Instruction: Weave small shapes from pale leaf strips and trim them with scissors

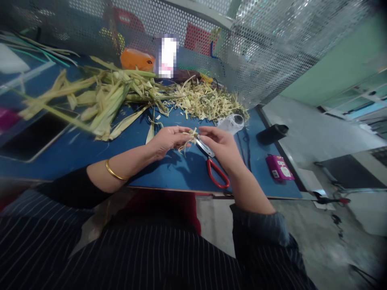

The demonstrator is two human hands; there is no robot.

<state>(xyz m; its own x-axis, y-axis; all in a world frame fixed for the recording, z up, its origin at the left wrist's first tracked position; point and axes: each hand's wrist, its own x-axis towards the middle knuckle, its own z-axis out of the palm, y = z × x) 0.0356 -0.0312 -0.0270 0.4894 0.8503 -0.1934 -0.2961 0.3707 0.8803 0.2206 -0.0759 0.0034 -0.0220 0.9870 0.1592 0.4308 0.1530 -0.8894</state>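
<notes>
Fingers of my left hand (169, 141) are closed on a small knotted piece of corn husk (192, 136), its thin strips sticking out. My right hand (222, 147) has its thumb and fingertips bent together at the right side of the same piece. Red-handled scissors (218, 177) lie just under and beside my right hand, blades toward the husk piece; I cannot tell whether the hand touches them. Behind my hands are a heap of shredded husk (208, 100) and, to the left, long pale-green husk leaves (111, 96).
The blue table (178, 173) carries a clear plastic roll (231, 123), a black cylinder (272, 134) and a magenta pack (279, 167) on the right. A dark tablet-like slab (33, 135) lies left. Behind are an orange bag (137, 59) and a perforated metal screen (193, 24).
</notes>
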